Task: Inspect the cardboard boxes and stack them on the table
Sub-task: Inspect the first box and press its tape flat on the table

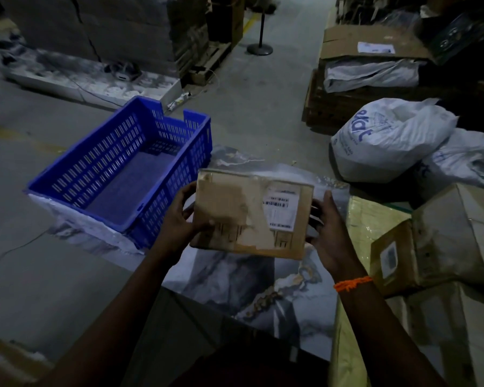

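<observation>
I hold a small taped cardboard box (243,216) with a white barcode label above the marble-patterned table (229,283). My left hand (183,219) grips its left side, thumb on the top face. Against the box's right side is my right hand (329,236), its fingers along that edge; an orange thread circles that wrist. More cardboard boxes (430,247) sit piled at the right of the table.
A blue slotted plastic crate (67,177) stands on the table's left corner, nothing inside it. White sacks (389,138) lie on the floor to the right, with flattened cartons behind. Stacked pallets and a stanchion base (260,48) stand farther back on the concrete floor.
</observation>
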The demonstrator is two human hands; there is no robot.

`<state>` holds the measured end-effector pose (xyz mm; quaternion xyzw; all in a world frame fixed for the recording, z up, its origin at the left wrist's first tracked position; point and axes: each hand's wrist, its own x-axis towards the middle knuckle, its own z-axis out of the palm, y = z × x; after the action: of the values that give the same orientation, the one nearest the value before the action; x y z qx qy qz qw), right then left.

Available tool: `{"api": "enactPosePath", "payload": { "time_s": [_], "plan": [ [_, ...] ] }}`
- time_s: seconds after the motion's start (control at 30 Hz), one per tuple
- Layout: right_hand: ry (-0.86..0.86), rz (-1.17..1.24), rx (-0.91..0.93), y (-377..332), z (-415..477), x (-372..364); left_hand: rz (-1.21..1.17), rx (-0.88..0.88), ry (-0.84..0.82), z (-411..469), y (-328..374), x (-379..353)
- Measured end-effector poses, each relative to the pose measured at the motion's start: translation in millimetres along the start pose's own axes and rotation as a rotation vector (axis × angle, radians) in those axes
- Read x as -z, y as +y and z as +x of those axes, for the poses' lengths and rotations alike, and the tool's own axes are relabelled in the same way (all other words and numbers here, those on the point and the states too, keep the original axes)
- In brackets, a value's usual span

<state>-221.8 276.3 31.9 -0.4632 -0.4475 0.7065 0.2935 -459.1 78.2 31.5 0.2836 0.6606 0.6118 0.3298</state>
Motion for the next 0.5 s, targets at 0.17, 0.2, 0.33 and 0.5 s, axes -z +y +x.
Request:
{"api": "enactPosePath", "payload": {
  "time_s": [0.17, 0.2, 0.33, 0.5],
  "plan": [
    [0.002, -0.017, -0.08, 31, -15, 10, -0.113, 0.132, -0.001, -32, -46, 7],
    [0.015, -0.017, -0.098, 36, -19, 13, -0.154, 0.165, -0.008, -41, -50, 7],
    [0.027, 0.026, -0.19, 58, -32, 30, -0.251, 0.251, 0.003, -73, -54, 4],
    [0.042, -0.03, -0.296, 85, -46, 44, -0.307, 0.391, -0.032, -106, -77, 10]
  ]
}}
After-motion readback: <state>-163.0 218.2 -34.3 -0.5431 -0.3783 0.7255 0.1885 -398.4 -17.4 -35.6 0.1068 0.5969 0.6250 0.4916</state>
